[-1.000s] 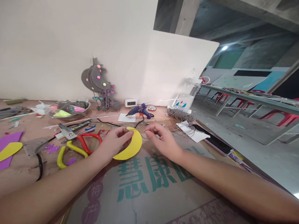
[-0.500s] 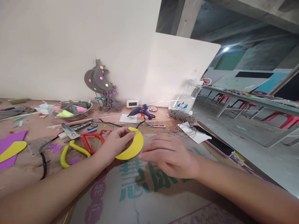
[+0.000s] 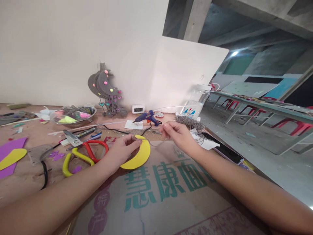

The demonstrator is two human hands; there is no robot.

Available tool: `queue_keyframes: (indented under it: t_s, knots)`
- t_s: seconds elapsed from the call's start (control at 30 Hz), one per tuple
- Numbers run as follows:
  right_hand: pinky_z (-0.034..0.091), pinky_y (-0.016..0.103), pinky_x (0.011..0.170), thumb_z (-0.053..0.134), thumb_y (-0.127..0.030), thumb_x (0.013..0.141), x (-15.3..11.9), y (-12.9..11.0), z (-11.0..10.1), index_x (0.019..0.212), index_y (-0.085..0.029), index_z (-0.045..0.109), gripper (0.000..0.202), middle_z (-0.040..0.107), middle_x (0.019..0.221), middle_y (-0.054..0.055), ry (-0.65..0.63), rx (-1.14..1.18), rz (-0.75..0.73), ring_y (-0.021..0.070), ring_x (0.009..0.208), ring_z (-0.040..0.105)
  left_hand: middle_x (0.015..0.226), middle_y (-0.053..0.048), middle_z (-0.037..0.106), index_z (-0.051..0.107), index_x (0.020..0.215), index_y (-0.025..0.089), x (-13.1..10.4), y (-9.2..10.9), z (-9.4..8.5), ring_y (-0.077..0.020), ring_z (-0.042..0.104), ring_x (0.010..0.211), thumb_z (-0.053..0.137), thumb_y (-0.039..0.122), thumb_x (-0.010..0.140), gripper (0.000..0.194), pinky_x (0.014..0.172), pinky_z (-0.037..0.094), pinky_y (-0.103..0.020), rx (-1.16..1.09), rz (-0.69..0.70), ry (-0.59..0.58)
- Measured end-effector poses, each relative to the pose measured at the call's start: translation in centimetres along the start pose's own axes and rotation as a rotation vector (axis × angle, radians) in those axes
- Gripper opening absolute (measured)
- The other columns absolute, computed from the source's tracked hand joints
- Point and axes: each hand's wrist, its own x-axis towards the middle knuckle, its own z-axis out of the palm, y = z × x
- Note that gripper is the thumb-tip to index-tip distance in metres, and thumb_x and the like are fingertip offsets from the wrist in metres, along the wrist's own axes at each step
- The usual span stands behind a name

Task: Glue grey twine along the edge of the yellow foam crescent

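- the yellow crescent (image 3: 143, 153) lies on the wearer's side of the blue glue gun (image 3: 148, 117), slightly to its left, over the edge of the printed cardboard.
- it looks like thin sheet foam or card, so probably light, bendy, and easy to crease or tear at its narrow tips; the broad middle of the curve should be the safest hold.
- the left hand (image 3: 126, 147) pinches the crescent by its upper tip, wearer's side and left of the glue gun.
- grey string (image 3: 154, 145) runs rightward from that tip, below the glue gun; it looks soft, limp and apt to tangle.
- the right hand (image 3: 179, 133), right of the glue gun, has thumb and fingertips closed together; whether string is between them i cannot tell.
- compared with half a second ago, the right hand has gone from loosely spread over the lettering to this pinch farther out, uncovering the print and hiding most of a slim tool (image 3: 156, 132); the crescent has barely shifted.
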Motion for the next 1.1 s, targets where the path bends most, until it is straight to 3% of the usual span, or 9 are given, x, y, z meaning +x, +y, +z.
queue_keyframes:
  t_s: [0.1, 0.17, 0.33, 0.43, 0.57, 0.8, 0.97, 1.03, 1.1]
  knots:
    - [0.044, 0.022, 0.051, 0.051, -0.039, 0.082, -0.4, 0.4, 1.2, 0.111, -0.020, 0.054, 0.035, 0.060, 0.104, 0.006, -0.217, 0.152, 0.078, 0.0085, 0.059, 0.050, 0.054, 0.005, 0.052, 0.054, 0.067, 0.016, 0.1, -0.1, 0.0, -0.0066, 0.046, 0.046, 0.063, 0.039, 0.068, 0.024, 0.047, 0.034, -0.019, 0.006, 0.012, -0.027]
    - [0.045, 0.021, 0.049, 0.053, -0.039, 0.081, -0.6, 0.6, 1.8, 0.121, -0.023, 0.047, 0.044, 0.060, 0.101, 0.005, -0.318, 0.207, 0.120, 0.0083, 0.057, 0.050, 0.054, 0.005, 0.051, 0.053, 0.068, 0.016, 0.2, -0.2, 0.0, -0.0060, 0.045, 0.045, 0.063, 0.038, 0.068, 0.024, 0.047, 0.034, -0.018, -0.015, 0.016, -0.037]
    - [0.048, 0.026, 0.063, 0.046, -0.043, 0.085, -0.1, 1.2, 0.2, 0.070, -0.015, 0.057, 0.033, 0.054, 0.058, 0.000, -0.322, 0.226, 0.095, 0.0107, 0.057, 0.054, 0.055, 0.005, 0.052, 0.053, 0.068, 0.016, 0.4, -0.4, -0.1, -0.0053, 0.046, 0.046, 0.064, 0.038, 0.068, 0.026, 0.045, 0.033, -0.017, -0.145, -0.016, 0.004]
    - [0.046, 0.032, 0.082, 0.047, -0.041, 0.085, 0.0, 0.9, -1.4, 0.075, -0.015, 0.060, 0.031, 0.063, 0.088, 0.007, -0.356, 0.218, 0.024, 0.0156, 0.084, 0.060, 0.055, 0.005, 0.052, 0.053, 0.070, 0.016, 0.6, -0.5, -0.1, -0.0053, 0.047, 0.045, 0.067, 0.037, 0.066, 0.026, 0.044, 0.034, -0.016, -0.213, -0.052, 0.032]
    - [0.043, 0.034, 0.088, 0.051, -0.040, 0.083, -1.5, -0.2, -2.3, 0.097, -0.020, 0.059, 0.026, 0.051, 0.122, 0.008, -0.168, 0.108, -0.048, 0.0182, 0.102, 0.055, 0.060, 0.004, 0.055, 0.056, 0.077, 0.015, 0.8, -0.5, -0.2, -0.0058, 0.049, 0.047, 0.068, 0.039, 0.066, 0.029, 0.046, 0.037, -0.017, -0.287, -0.090, 0.077]
    - [0.041, 0.039, 0.089, 0.044, -0.054, 0.082, -4.8, -0.5, -2.3, 0.073, -0.014, 0.059, 0.043, 0.067, 0.083, 0.009, -0.917, 0.567, 0.157, 0.0196, 0.085, 0.062, 0.061, 0.003, 0.057, 0.058, 0.080, 0.015, 0.8, -0.6, -0.4, -0.0067, 0.052, 0.050, 0.069, 0.037, 0.064, 0.029, 0.049, 0.041, -0.018, -0.305, -0.098, 0.069]
    - [0.043, 0.035, 0.083, 0.051, -0.047, 0.082, -5.9, -1.0, -1.4, 0.064, -0.014, 0.052, 0.037, 0.056, 0.056, 0.000, -0.778, 0.646, 0.226, 0.0124, 0.061, 0.060, 0.058, 0.004, 0.056, 0.056, 0.076, 0.016, 0.8, -1.0, -0.4, -0.0066, 0.050, 0.047, 0.067, 0.039, 0.066, 0.027, 0.047, 0.038, -0.017, -0.232, -0.074, 0.027]
    - [0.046, 0.030, 0.068, 0.049, -0.049, 0.081, -6.0, -1.9, -1.0, 0.061, -0.014, 0.050, 0.040, 0.049, 0.049, -0.003, -0.860, 0.606, 0.227, 0.0107, 0.051, 0.056, 0.055, 0.005, 0.053, 0.054, 0.070, 0.016, 0.6, -0.9, -0.3, -0.0049, 0.047, 0.045, 0.066, 0.039, 0.068, 0.026, 0.044, 0.034, -0.016, -0.186, -0.048, 0.004]
    - [0.043, 0.023, 0.052, 0.048, -0.048, 0.082, -5.3, -2.7, -0.7, 0.065, -0.015, 0.050, 0.038, 0.047, 0.050, -0.004, -0.692, 0.519, 0.204, 0.0080, 0.045, 0.049, 0.054, 0.005, 0.052, 0.051, 0.065, 0.015, 0.4, -0.6, -0.2, -0.0036, 0.044, 0.043, 0.065, 0.039, 0.069, 0.027, 0.042, 0.030, -0.015, -0.127, -0.022, -0.029]
